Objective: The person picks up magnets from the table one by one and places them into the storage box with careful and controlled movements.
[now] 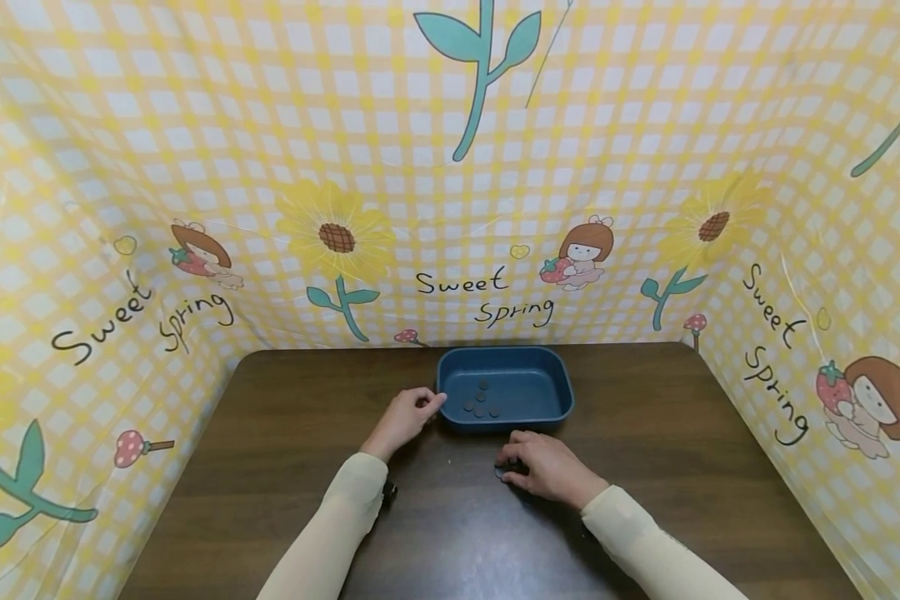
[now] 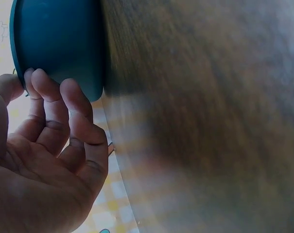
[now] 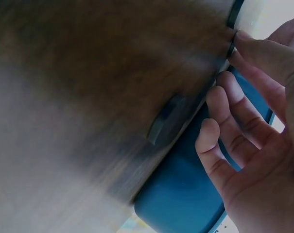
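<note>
Left hand (image 1: 402, 420) and right hand (image 1: 549, 467) were both pinching!
Toward the table's (image 1: 270, 467) far edge, the left had the blue tray's (image 1: 532, 387) rim between thumb and fingers; just in front, the right gripped a dark disc (image 1: 499, 473), while five other discs (image 1: 494, 412) lay inside the tray.
</note>
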{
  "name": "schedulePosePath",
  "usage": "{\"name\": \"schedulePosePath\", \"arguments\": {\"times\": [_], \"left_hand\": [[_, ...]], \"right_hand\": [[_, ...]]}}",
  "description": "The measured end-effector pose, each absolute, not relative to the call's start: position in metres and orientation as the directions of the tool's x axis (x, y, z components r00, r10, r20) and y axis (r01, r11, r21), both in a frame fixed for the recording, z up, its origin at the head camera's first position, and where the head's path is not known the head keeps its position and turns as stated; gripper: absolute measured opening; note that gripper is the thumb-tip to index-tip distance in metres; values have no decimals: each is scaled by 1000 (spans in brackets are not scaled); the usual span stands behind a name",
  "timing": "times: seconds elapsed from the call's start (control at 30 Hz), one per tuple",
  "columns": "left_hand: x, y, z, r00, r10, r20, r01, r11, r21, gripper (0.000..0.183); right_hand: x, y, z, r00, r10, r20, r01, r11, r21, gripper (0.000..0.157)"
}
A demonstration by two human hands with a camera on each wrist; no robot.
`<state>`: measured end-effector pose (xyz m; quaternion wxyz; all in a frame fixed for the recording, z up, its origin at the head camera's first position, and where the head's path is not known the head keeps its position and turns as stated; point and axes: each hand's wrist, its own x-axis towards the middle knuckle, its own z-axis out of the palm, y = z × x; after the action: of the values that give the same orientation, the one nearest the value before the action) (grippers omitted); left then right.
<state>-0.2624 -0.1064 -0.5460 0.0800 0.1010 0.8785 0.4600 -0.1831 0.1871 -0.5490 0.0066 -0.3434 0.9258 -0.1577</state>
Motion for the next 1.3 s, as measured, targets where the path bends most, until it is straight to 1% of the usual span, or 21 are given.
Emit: {"name": "schedulePosePath", "arguments": {"times": [0.23,0.67,1.07,1.3], "left_hand": [[-262,-106,-546,-967,249,-45,105,556,824,34],[-261,-106,-543,-968,248,-41,108,555,825,36],[-261,-105,-542,-968,249,-35,115,563,819,36],[-261,-106,-543,-966,255,-36,116,556,823,37]], "right_hand": [[-183,186,-550,-769,-633,88,-623,713,-321,13],[-183,185,-551,-793,-606,63,-580,719,-382,16],[-182,186,-553,-780,-618,100,-602,695,-393,24],[-181,190,-557,-758,-640,130,-633,671,-386,20]]}}
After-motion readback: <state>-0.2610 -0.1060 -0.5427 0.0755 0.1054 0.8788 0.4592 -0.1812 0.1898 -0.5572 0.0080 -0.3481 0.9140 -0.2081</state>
